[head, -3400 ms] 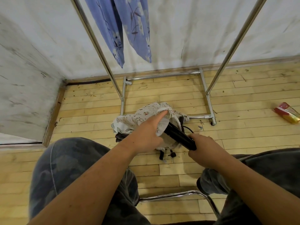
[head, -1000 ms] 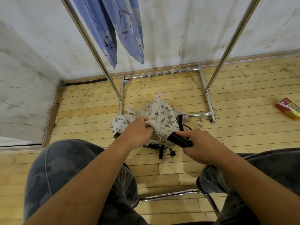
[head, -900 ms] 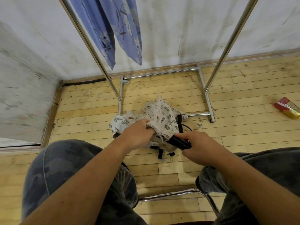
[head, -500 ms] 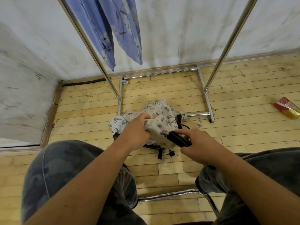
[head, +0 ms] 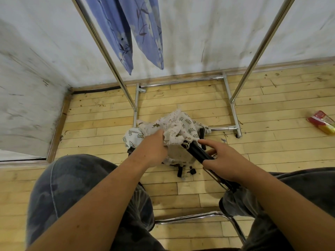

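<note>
Left hand (head: pixel 152 149): fist bunching leaf-print cloth (head: pixel 174 126), as before. Right hand (head: pixel 224 163): grips black bar (head: pixel 197 153), perhaps a hanger; forefinger now straightened.

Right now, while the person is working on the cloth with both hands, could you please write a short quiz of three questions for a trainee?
1. True or false: the left hand grips the leaf-print cloth.
2. What does the right hand hold? A) a phone B) the black bar C) a broom
3. Fill in: the red and yellow packet lies on the wooden ___.
Key: 1 true; 2 B; 3 floor.
</note>
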Available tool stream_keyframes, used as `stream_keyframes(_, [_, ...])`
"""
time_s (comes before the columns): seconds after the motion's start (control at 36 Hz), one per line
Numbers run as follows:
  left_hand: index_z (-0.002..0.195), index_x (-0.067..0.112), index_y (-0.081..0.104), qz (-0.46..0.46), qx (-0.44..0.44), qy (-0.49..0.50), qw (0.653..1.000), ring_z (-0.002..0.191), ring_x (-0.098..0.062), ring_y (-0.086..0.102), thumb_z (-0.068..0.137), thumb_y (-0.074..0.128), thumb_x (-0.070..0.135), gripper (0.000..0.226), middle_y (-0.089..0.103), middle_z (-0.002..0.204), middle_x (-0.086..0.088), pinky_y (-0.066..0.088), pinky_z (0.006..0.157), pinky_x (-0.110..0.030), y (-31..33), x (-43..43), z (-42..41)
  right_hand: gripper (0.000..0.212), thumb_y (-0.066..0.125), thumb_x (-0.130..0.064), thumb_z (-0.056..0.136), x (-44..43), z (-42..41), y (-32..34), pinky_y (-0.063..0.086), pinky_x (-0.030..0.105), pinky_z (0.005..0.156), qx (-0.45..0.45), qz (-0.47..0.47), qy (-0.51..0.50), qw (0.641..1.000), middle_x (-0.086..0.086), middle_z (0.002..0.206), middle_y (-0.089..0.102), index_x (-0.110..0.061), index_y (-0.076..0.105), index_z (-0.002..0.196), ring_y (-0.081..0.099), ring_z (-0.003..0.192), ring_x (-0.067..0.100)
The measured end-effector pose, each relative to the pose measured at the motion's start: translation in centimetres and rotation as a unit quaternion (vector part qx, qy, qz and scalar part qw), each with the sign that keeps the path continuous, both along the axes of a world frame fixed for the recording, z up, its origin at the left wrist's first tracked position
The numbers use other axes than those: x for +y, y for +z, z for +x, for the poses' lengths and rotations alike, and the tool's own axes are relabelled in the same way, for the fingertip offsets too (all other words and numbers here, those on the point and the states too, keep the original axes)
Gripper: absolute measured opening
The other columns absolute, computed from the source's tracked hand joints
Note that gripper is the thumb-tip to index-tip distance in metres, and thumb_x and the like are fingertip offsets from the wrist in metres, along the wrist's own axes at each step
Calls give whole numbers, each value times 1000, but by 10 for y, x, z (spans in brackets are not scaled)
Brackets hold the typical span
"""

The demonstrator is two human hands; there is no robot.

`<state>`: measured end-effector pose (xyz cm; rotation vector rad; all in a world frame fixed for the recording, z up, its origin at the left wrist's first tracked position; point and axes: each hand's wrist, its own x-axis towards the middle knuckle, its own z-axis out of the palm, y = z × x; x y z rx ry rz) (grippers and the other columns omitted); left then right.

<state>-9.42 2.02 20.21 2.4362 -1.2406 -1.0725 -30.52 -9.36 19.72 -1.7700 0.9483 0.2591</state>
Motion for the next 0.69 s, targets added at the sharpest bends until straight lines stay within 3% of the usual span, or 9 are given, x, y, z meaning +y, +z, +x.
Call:
stream_keyframes(0.06, [130, 20, 44, -9, 35, -23, 999, 78, -2, 57, 102, 51, 14, 30, 60, 94, 10, 43, 57, -14, 4, -2, -3, 75, 65, -14, 93, 1, 0, 1, 53, 17, 55, 4, -5, 8, 1000, -4, 119, 61, -43, 34, 156, 71, 75, 15])
stream_keyframes(0.11, [130, 19, 46, 0, 58, -45, 997, 85, -12, 63, 103, 50, 21, 27, 65, 101, 4, 54, 70, -29, 8, -3, -6, 77, 65, -15, 93, 3, 0, 1, 51, 15, 54, 11, -15, 17, 1000, -6, 115, 60, -42, 32, 157, 70, 74, 14])
stream_keyframes(0.22, [116, 23, 52, -15, 105, -72, 992, 80, -11, 58, 106, 49, 26, 11, 66, 96, 3, 50, 70, -33, 16, -5, -12, 85, 65, -15, 93, 4, -1, 3, 52, 17, 58, 20, -18, 26, 999, -10, 111, 60, -43, 23, 161, 70, 78, 12])
stream_keyframes(0.28, [113, 27, 54, -29, 133, -76, 988, 83, -13, 60, 105, 51, 26, 8, 68, 97, 3, 52, 79, -38, 18, -5, -12, 92, 66, -15, 93, 5, -2, 4, 58, 22, 64, 18, -27, 34, 999, -8, 107, 63, -44, 13, 163, 70, 79, 13])
stream_keyframes(0.36, [110, 40, 55, -30, 156, -79, 984, 94, -10, 64, 104, 53, 22, 19, 67, 99, 13, 54, 87, -36, 21, -4, -12, 102, 71, -24, 94, 5, -3, 6, 60, 28, 76, 16, -52, 50, 997, -11, 107, 63, -48, -2, 162, 70, 87, 12])
stream_keyframes(0.42, [108, 44, 55, -30, 160, -89, 983, 99, -14, 65, 101, 54, 18, 27, 68, 102, 13, 55, 91, -43, 22, -4, -14, 105, 73, -31, 93, 5, -3, 5, 61, 31, 81, 15, -56, 53, 997, -7, 116, 64, -52, -4, 160, 71, 94, 17])
stream_keyframes(0.47, [108, 44, 57, -29, 173, -92, 980, 100, -15, 67, 100, 57, 18, 28, 69, 103, 12, 55, 93, -48, 24, -3, -15, 102, 73, -32, 93, 5, -4, 3, 62, 40, 85, 19, -63, 55, 996, 1, 118, 70, -55, 0, 159, 72, 98, 25])
stream_keyframes(0.61, [113, 37, 63, -36, 196, -86, 976, 102, -14, 67, 95, 64, 23, 22, 70, 106, 10, 55, 95, -50, 24, -3, -16, 74, 72, -29, 93, 4, -3, -3, 42, 9, 77, 22, -94, 52, 994, -7, 136, 62, -39, 37, 157, 57, 106, 7])
stream_keyframes(0.69, [105, 30, 67, -34, 186, -94, 978, 94, -20, 67, 93, 70, 36, 15, 70, 101, 2, 55, 91, -53, 23, -2, -17, 66, 70, -22, 90, 3, -3, -2, 45, 13, 72, 31, -113, 48, 992, -8, 123, 62, -33, 48, 151, 58, 99, 9])
